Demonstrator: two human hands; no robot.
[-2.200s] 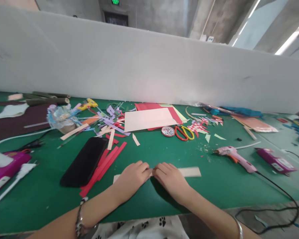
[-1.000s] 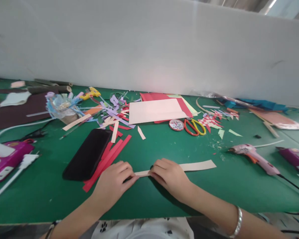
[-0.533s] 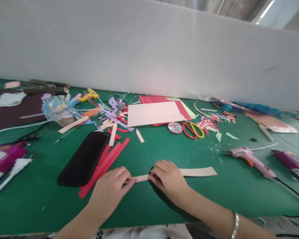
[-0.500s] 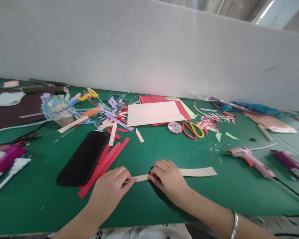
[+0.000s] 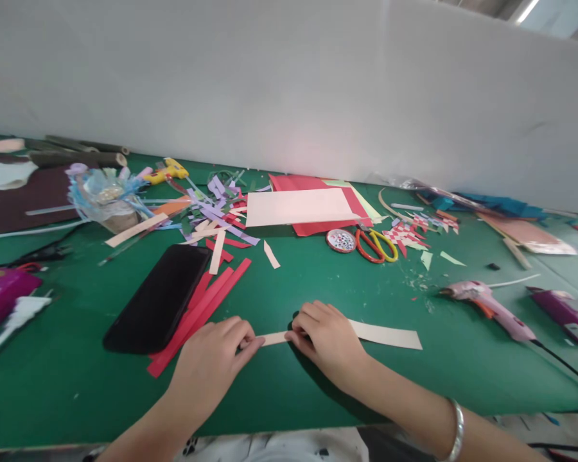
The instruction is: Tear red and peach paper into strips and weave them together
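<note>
A pale cream paper strip lies across the front of the green table, between and beyond my hands. My left hand pinches its left end between thumb and fingers. Close by, my right hand grips the strip farther along, with the wider free end sticking out to the right. Between the two hands the strip looks narrow, as if folded lengthwise. Beside my left hand lie several red paper strips, partly under a black phone.
Scissors, a round tin of small beads and a cream paper sheet on red paper lie behind my hands. A pink glue gun is at right, a yellow glue gun at back left. Paper scraps are scattered nearby.
The camera view has shifted slightly. The free right end of the strip is now angled a little more downward. Both hands keep their hold in nearly the same place.
</note>
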